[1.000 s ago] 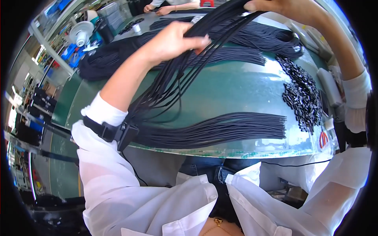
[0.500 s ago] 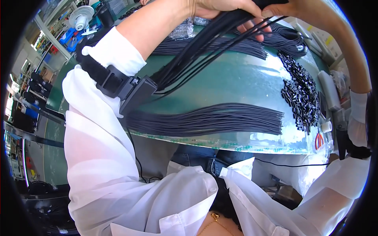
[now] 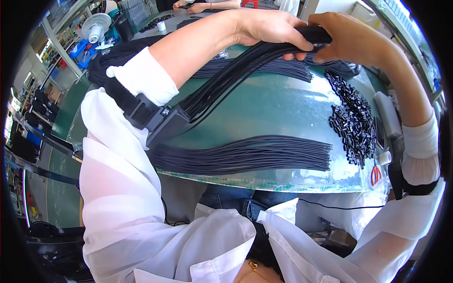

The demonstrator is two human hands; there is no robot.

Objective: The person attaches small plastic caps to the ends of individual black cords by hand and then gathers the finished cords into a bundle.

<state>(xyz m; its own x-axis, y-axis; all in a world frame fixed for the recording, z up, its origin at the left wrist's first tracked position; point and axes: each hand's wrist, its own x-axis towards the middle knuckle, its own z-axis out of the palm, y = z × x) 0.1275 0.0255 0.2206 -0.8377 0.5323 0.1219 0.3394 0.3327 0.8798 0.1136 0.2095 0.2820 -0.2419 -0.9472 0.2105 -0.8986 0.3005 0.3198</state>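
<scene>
where loose strands fanned apart a second ago, the black bundle (image 3: 233, 73) now runs as one close rope, its upper part raised over the table (image 3: 264, 120), with only a strand or two straying along the underside. its upper end, which earlier ran to the top of the view, has come lower and into sight; its lower part goes out of sight behind the forearm box (image 3: 165, 122). the left hand (image 3: 276, 30) has moved up from midway and is now wrapped round the bundle just short of that end. the right hand (image 3: 354, 40) arches at the end itself, just beside the left, fingers bent toward the strands; whether it grips or only cups them, cannot tell. judgement: the strands are better gathered, so the bundle should handle more as one piece, though strays could slip the hold. nearer the body, the second bundle (image 3: 245, 153) lies on the table as before, ends fairly even. to the right, the pile (image 3: 351, 118) of short black pieces, also undisturbed; near it, the red-handled tool (image 3: 375, 175). far side: a co-worker's hands (image 3: 193, 7).
</scene>
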